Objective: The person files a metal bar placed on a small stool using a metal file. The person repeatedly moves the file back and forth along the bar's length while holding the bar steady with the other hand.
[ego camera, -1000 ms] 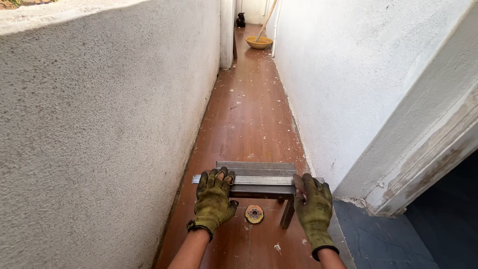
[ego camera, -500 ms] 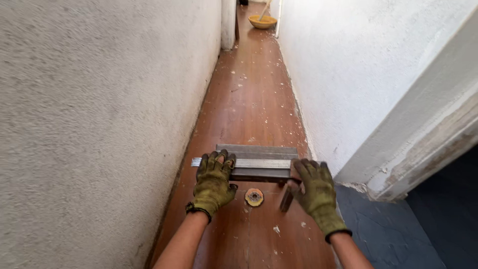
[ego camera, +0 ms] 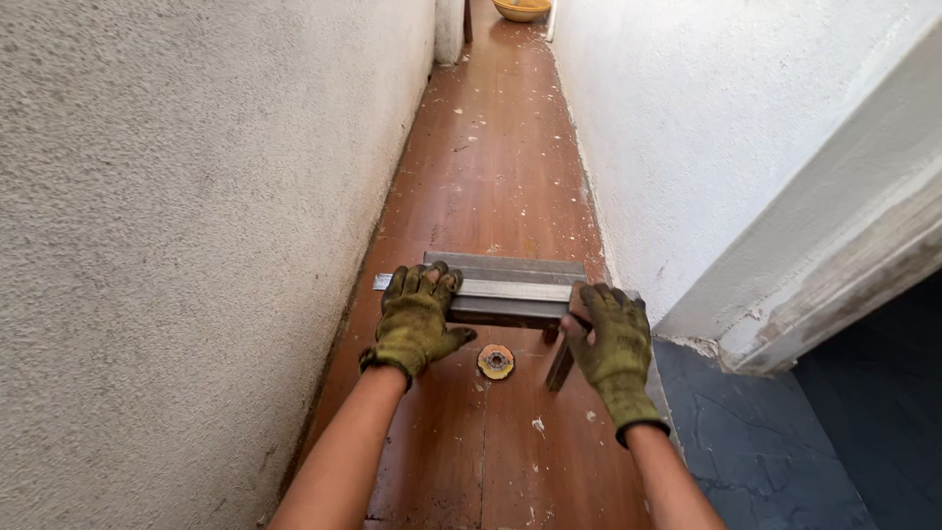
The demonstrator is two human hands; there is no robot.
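Observation:
Both my hands wear olive-green work gloves. My left hand [ego camera: 414, 322] is closed over the left end of a stack of grey metal bars [ego camera: 507, 283] that lies across the narrow reddish-brown floor. My right hand [ego camera: 612, 346] grips the right end of the same stack. A small round rusty disc [ego camera: 496, 361] lies on the floor just below the bars, between my hands. A short dark metal piece [ego camera: 559, 367] leans on the floor beside my right hand.
Rough white walls [ego camera: 177, 196] close in on both sides of the corridor floor [ego camera: 491, 167], which is speckled with white flecks. A yellow bowl [ego camera: 522, 9] sits at the far end. A dark blue-grey floor [ego camera: 756, 442] begins at the right past a wall corner.
The view has tilted down and closer to the floor. My hands stay on the ends of the metal bars, which have hardly shifted.

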